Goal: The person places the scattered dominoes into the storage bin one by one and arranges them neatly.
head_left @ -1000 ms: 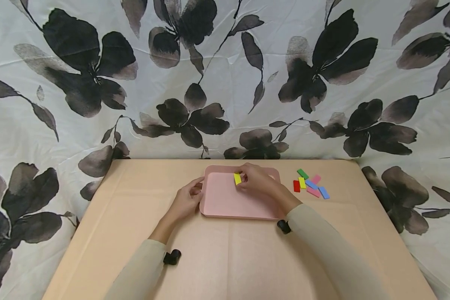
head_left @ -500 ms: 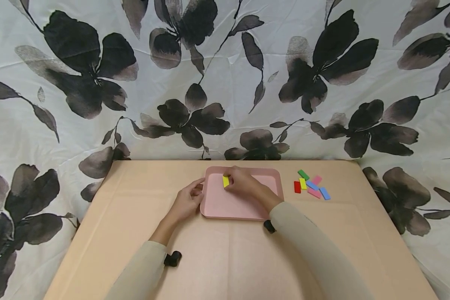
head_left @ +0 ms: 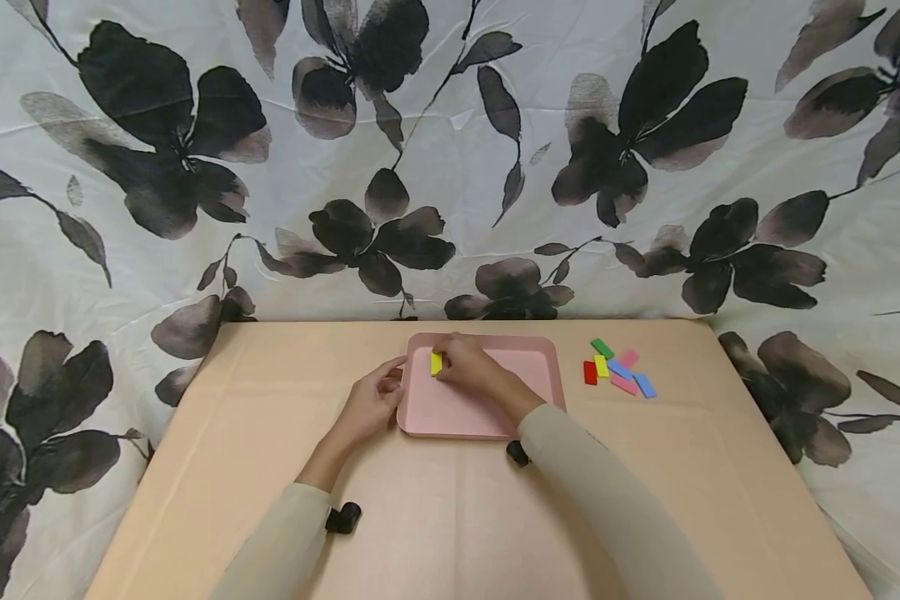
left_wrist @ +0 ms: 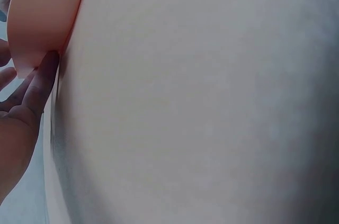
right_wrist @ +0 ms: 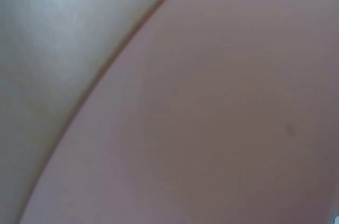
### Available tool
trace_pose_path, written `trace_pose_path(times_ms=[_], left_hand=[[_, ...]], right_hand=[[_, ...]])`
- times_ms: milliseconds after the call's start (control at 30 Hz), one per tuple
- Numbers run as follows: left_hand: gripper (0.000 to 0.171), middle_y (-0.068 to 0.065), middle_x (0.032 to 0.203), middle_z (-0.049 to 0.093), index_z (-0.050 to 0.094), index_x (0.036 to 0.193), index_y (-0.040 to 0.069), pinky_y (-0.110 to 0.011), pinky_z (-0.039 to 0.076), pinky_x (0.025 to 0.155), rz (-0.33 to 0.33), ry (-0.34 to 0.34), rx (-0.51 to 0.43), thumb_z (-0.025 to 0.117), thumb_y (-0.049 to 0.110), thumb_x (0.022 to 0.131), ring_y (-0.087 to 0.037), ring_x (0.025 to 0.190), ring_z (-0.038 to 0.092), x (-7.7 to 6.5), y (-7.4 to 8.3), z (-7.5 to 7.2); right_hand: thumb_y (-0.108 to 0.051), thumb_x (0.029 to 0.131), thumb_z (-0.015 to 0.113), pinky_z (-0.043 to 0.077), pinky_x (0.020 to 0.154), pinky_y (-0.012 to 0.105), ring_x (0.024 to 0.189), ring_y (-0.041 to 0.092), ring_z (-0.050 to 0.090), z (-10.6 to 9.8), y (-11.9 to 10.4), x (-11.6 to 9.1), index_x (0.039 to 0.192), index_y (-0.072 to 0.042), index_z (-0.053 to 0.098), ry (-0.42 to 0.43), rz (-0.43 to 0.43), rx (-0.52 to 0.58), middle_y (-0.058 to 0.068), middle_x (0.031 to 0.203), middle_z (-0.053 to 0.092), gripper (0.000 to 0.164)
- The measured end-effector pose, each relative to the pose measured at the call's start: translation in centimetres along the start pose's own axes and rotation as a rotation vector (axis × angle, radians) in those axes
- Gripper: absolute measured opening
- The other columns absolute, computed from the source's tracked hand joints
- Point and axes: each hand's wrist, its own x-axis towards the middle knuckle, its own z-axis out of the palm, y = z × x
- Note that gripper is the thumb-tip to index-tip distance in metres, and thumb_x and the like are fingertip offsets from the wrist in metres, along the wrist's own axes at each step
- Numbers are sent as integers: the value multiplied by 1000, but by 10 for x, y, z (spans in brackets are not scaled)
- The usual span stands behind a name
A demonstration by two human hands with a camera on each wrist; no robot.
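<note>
Backdrop (head_left: 465, 167): head view; white cloth, dark flower print, behind the far edge of a tan table (head_left: 420, 517).
Pink tray (head_left: 457, 417): lies on the table, toward its far side.
Yellow block (head_left: 437, 364): over the tray's left end, in the right hand (head_left: 471, 367); cannot tell if it touches the tray floor.
Right hand grip: fingers and thumb pinched on the yellow block.
Left hand (head_left: 375, 402): at the tray's left edge, fingers a bit apart, loosely bent.
Loose blocks (head_left: 619, 370): green, red, yellow, blue, pink; bunched on the table, right of the tray.
Tray corner, left wrist view: left fingers touch it, probably steadying.
Tray rim, right wrist view: curved edge and tray floor only; no fingers, pinch can't be checked here.
Block step: looks like placing the yellow block at the tray's left end.
Block's next move: likely calls for a small, careful set-down, then a clean release, tray kept steady.
</note>
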Motion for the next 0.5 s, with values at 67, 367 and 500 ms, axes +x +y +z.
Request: trace_pose_path(times_ms=[67,367,500], left_hand=[[54,-16,128,66,53,151,13,-32,55,87,1,2,0,62,2,98,-26,107,68,1,-1,0],[55,-16,127,67,53,151,13,-27,54,85,8,8,6,62,2,98,-26,106,68,3,-2,1],[55,-16,127,67,53,151,13,-29,54,85,2,10,-1,62,2,98,-26,106,69,4,-1,1]], right_hand=[[-8,87,81,47,77,26,91,19,55,1,-1,2,116,-2,71,-5,7,-19,6,97,64,32],[-10,88,81,48,81,26,96,19,55,7,0,6,121,0,69,9,21,11,8,103,61,36],[-11,89,81,47,80,26,95,19,55,9,1,6,121,1,68,12,26,48,8,101,58,37]])
